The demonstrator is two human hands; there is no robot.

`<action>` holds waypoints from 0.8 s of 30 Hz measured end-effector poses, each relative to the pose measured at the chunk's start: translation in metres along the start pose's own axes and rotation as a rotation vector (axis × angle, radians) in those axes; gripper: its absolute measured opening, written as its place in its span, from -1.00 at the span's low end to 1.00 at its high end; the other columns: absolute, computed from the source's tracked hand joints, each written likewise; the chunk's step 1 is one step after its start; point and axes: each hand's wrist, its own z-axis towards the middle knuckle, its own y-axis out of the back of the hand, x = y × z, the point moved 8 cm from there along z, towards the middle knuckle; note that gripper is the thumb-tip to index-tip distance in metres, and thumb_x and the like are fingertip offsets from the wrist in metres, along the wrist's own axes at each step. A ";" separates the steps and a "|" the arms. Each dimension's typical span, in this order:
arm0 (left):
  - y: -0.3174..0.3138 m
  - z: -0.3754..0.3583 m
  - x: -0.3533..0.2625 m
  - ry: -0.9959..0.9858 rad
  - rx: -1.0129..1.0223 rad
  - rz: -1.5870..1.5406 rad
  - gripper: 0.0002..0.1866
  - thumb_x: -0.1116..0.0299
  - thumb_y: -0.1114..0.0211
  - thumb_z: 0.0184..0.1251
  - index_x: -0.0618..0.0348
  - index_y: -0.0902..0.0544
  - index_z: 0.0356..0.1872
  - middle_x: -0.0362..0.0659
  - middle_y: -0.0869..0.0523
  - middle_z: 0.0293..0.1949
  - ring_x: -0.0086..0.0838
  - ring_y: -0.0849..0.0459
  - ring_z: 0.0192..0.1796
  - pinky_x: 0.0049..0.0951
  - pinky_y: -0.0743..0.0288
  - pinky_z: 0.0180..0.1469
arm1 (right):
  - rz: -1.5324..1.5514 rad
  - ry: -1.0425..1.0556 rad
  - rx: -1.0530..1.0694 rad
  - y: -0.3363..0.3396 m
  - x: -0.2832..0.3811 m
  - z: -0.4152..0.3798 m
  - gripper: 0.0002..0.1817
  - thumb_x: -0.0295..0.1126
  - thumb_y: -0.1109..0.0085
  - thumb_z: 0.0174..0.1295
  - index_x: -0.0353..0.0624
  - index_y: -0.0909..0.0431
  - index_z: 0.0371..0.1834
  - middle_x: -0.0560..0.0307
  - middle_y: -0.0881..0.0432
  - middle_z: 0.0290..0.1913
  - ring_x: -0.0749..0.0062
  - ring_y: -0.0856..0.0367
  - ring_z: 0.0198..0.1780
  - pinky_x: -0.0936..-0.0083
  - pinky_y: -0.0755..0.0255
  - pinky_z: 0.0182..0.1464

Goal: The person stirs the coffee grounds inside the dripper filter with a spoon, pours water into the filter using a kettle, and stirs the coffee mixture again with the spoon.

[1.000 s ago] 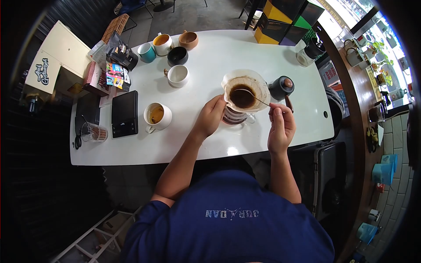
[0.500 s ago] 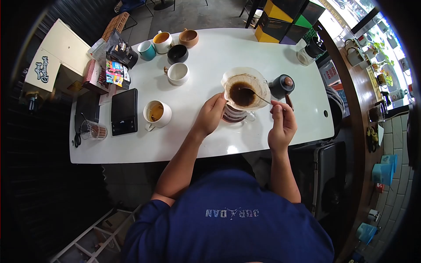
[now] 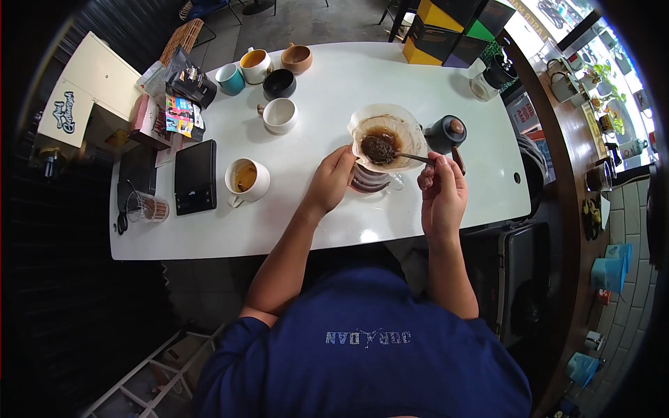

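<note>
My left hand (image 3: 333, 180) is closed on the near left edge of a coffee dripper lined with a pale paper filter (image 3: 362, 125). Dark wet coffee grounds (image 3: 380, 148) lie in the filter, with brown liquid around them. A spoon (image 3: 416, 159) is pinched in the fingers of my right hand (image 3: 444, 191); its bowl end is down in the grounds. Below the dripper stands a glass server (image 3: 369, 181), partly hidden, with dark liquid in it. Close by on the right is a dark kettle (image 3: 447, 134) with a brown knob.
On the white table (image 3: 313, 230) a white mug (image 3: 247, 182) of amber liquid stands left of my arm. Beyond it are a white cup (image 3: 280, 115) and several other cups. A black scale (image 3: 196, 177), a glass (image 3: 148, 207) and a coffee grinder (image 3: 493, 78) stand farther out.
The liquid in the filter has dropped, and wet grounds now show where a dark pool was. The spoon's angle has changed, and my right hand has turned and shifted slightly left.
</note>
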 end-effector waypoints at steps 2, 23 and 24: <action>0.000 0.000 0.000 0.008 -0.006 -0.013 -0.66 0.20 0.20 0.47 0.18 -0.51 -0.14 -0.43 -0.22 -0.59 -0.71 -0.09 -0.53 -0.65 -0.03 -0.46 | 0.053 -0.015 -0.003 0.000 -0.001 0.000 -0.79 -0.39 0.03 0.35 -0.34 -0.49 -0.15 0.27 -0.44 -0.47 0.69 -0.32 -0.47 0.75 -0.23 -0.40; 0.001 0.000 0.001 -0.010 0.007 0.000 -0.65 0.20 0.23 0.48 0.18 -0.51 -0.10 -0.43 -0.23 -0.59 -0.73 -0.08 -0.53 -0.66 -0.01 -0.49 | -0.520 0.323 0.045 -0.011 0.017 -0.009 -0.84 -0.47 -0.07 0.29 -0.38 -0.55 -0.23 0.19 -0.56 -0.46 0.70 -0.46 -0.42 0.76 -0.33 -0.37; 0.000 0.000 0.000 -0.011 0.007 0.000 -0.65 0.20 0.23 0.48 0.18 -0.51 -0.10 -0.43 -0.23 -0.59 -0.73 -0.08 -0.53 -0.66 -0.01 -0.49 | -0.519 0.323 0.045 -0.011 0.017 -0.009 -0.84 -0.47 -0.07 0.29 -0.38 -0.55 -0.23 0.19 -0.56 -0.46 0.70 -0.46 -0.42 0.76 -0.33 -0.37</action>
